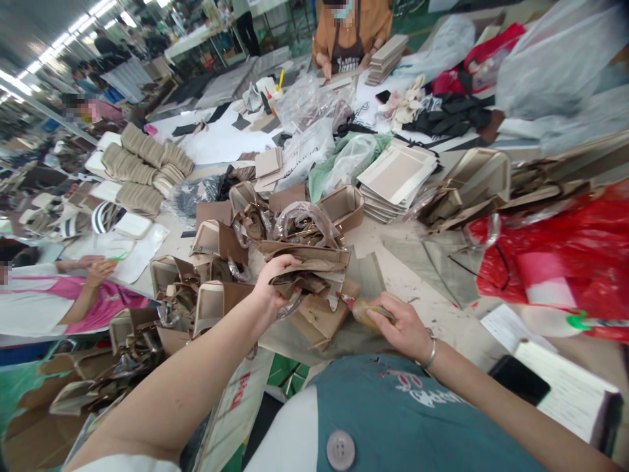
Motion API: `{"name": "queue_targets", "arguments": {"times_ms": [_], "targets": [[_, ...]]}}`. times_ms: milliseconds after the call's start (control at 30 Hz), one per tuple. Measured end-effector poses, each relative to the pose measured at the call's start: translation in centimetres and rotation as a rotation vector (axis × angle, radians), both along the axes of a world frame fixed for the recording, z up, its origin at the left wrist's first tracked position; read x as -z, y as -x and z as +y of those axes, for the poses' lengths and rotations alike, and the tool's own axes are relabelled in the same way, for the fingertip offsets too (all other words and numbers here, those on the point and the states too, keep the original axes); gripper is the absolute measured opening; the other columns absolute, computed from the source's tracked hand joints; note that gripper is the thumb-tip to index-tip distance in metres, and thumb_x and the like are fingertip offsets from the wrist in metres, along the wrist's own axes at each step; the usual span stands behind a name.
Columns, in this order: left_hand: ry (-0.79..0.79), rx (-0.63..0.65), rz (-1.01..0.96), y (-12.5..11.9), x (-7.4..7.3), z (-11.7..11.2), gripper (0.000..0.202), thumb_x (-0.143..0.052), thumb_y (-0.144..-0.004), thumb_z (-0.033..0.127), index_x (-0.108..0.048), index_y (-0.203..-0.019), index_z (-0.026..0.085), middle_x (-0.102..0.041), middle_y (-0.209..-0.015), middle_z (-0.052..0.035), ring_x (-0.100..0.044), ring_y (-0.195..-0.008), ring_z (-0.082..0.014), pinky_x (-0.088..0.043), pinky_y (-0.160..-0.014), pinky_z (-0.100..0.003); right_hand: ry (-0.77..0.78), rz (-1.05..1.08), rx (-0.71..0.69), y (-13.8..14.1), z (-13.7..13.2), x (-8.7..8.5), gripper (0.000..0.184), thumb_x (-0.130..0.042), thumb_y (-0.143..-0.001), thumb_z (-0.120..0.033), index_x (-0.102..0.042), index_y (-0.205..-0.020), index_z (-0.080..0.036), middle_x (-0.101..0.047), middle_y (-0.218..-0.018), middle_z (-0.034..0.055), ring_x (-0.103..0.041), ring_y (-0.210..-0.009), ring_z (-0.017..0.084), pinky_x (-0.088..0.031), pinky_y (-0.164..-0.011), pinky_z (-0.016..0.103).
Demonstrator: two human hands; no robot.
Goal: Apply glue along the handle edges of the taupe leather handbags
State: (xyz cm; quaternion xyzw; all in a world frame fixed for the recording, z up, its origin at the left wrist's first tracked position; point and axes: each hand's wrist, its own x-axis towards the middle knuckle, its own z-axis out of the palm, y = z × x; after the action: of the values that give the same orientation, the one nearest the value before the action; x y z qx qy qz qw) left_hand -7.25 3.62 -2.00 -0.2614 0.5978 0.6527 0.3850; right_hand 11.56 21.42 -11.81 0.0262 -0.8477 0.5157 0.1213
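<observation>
My left hand (276, 285) is closed around a brown, layered bag part (314, 265), with its fabric folds facing me. In my right hand (405, 324) is a tan, bottle-shaped tool (361, 311) with a red tip; its exact kind is unclear. The tip points left, close to a pale pointed edge (335, 296) at the bag part's right side. Whether they touch I cannot tell. Below both hands lies a brown cardboard piece (322, 321). Several brown bags (216, 242) with clear plastic-wrapped handles crowd the table to the left and beyond.
Stacked beige panels (398, 174) stand beyond, with red plastic (580, 242) to the right. Nearer are glasses (501, 269), a black phone (518, 380) and an open notebook (565, 387). One co-worker (351, 39) sits opposite; another's hands (98, 269) are at left.
</observation>
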Motion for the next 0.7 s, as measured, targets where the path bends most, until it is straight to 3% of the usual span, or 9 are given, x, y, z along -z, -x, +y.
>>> {"name": "queue_targets", "arguments": {"times_ms": [167,400,567,700], "targets": [[-0.006,0.012,0.007,0.1,0.0,0.2,0.018,-0.046,-0.067,0.010,-0.058,-0.054,0.007,-0.061,-0.045,-0.0080,-0.051,-0.032,-0.0139,-0.035,-0.024,-0.020,0.026,-0.054,-0.109,0.0,0.1,0.2,0.008,-0.048,-0.086,-0.021,-0.055,-0.084,-0.018,-0.056,-0.075,0.0021,-0.053,-0.069,0.014,-0.042,-0.063,0.027],[0.020,-0.011,-0.003,0.1,-0.1,0.5,0.015,-0.048,-0.066,0.011,-0.056,-0.053,0.009,-0.059,-0.043,-0.0073,-0.050,-0.031,-0.0136,-0.035,-0.024,-0.020,-0.024,0.059,-0.009,0.8,1.0,0.4,0.007,-0.048,-0.086,-0.019,-0.054,-0.087,-0.018,-0.055,-0.076,0.0035,-0.053,-0.072,0.016,-0.043,-0.065,0.028],[0.012,0.012,-0.011,0.4,0.2,0.5,0.015,-0.048,-0.066,0.012,-0.056,-0.054,0.008,-0.059,-0.043,-0.0076,-0.050,-0.030,-0.0131,-0.034,-0.024,-0.019,-0.052,0.036,-0.098,1.1,1.5,0.5,0.006,-0.048,-0.086,-0.018,-0.054,-0.086,-0.019,-0.055,-0.076,0.0033,-0.052,-0.072,0.015,-0.043,-0.066,0.028],[0.022,-0.004,-0.048,0.8,0.4,0.7,0.011,-0.049,-0.064,0.012,-0.057,-0.058,0.008,-0.061,-0.046,-0.0084,-0.052,-0.033,-0.0144,-0.036,-0.025,-0.020,-0.106,0.120,-0.057,1.3,1.9,0.6,0.008,-0.048,-0.086,-0.017,-0.053,-0.092,-0.017,-0.053,-0.077,0.0046,-0.050,-0.072,0.016,-0.042,-0.066,0.029]]}}
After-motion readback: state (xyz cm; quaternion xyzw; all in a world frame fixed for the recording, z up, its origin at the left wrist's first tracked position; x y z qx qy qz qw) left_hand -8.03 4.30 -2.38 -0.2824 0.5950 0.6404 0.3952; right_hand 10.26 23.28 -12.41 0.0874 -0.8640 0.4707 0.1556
